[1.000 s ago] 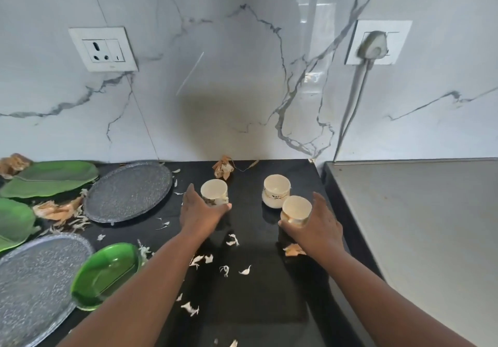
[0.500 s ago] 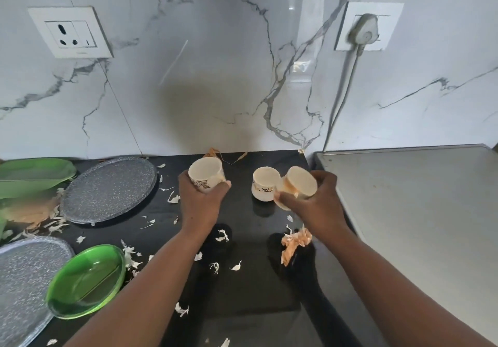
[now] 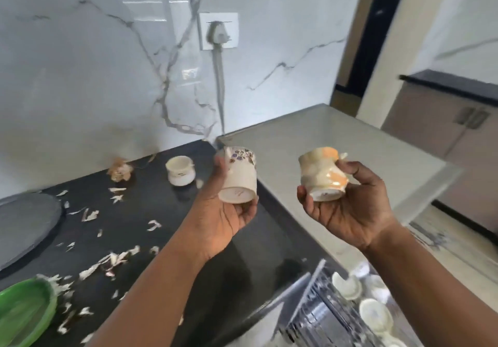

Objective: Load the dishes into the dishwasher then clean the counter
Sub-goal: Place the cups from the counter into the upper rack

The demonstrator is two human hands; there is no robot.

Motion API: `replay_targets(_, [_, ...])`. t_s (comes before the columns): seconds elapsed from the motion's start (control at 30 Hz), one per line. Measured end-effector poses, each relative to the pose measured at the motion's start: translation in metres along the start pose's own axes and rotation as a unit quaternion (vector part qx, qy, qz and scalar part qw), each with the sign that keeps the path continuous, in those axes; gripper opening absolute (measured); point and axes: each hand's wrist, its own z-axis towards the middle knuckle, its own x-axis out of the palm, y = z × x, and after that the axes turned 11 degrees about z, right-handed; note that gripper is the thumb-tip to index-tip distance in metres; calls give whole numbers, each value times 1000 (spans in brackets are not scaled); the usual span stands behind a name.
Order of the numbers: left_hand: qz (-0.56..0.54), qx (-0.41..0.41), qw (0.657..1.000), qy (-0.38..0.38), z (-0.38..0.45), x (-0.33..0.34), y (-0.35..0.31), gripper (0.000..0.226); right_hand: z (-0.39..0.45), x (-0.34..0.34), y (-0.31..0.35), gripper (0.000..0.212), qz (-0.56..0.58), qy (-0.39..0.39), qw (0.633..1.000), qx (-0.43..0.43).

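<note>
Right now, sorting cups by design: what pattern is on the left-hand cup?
Purple floral print on cream cup, head view.

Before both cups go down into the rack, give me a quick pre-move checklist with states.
1. Left hand grips the white floral ceramic cup: ok.
2. Right hand grips the cream-and-orange glazed cup: ok.
3. Cups empty: cannot tell, both tilted with bases toward the camera.
4. Dishwasher rack pulled out below the hands: ok.
5. Free slot in the rack: cannot tell, white cups already sit there, view blurred.
6. Counter dishes all collected: not ok, small white cup remains on the black counter.
</note>
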Motion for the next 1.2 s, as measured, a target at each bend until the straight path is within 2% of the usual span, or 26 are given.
replay_targets(0.07, [31,-48,998,38,1,21,22,100,-31,-20,16,70,-10,-21,1000,-13])
replay_targets(0.1, [47,-74,994,57,2,31,34,100,-45,-30,24,70,2,-34,999,-27])
replay_targets(0.2, [80,-141,982,99,2,65,72,93,-84,-59,47,64,59,-67,994,-70])
replay_targets(0.3, [121,-201,963,134,6,105,109,73,-123,-92,74,47,71,-121,983,-118])
replay_targets(0.37, [156,-233,949,146,12,132,131,57,-150,-116,92,46,77,-177,970,-150])
replay_targets(0.43, [185,-263,935,151,21,164,160,50,-180,-149,116,48,100,-235,949,-184])
replay_targets(0.53, [226,-287,921,136,36,211,210,59,-221,-201,151,46,124,-307,918,-218])
replay_targets(0.67, [340,-297,886,109,54,257,277,53,-258,-269,181,47,120,-400,884,-210])
replay_targets(0.73, [406,-300,858,91,65,279,318,47,-278,-304,192,45,100,-449,867,-194])
replay_targets(0.77, [442,-292,844,80,70,284,334,53,-284,-317,195,44,79,-474,858,-183])
replay_targets(0.87, [545,-264,792,76,80,283,362,94,-290,-345,189,39,-37,-536,832,-141])
replay_targets(0.9, [572,-255,776,77,82,281,367,100,-291,-352,184,38,-94,-544,825,-119])
replay_targets(0.97, [623,-233,743,77,87,274,377,99,-287,-365,173,33,-206,-539,813,-80])
replay_targets(1.03, [694,-203,685,87,93,267,387,96,-280,-375,161,42,-299,-532,790,-53])
replay_targets(1.1, [757,-175,620,110,103,262,397,93,-269,-388,151,58,-396,-531,749,-16])
replay_targets(1.2, [820,-144,534,149,119,258,416,85,-256,-399,144,67,-491,-528,693,15])
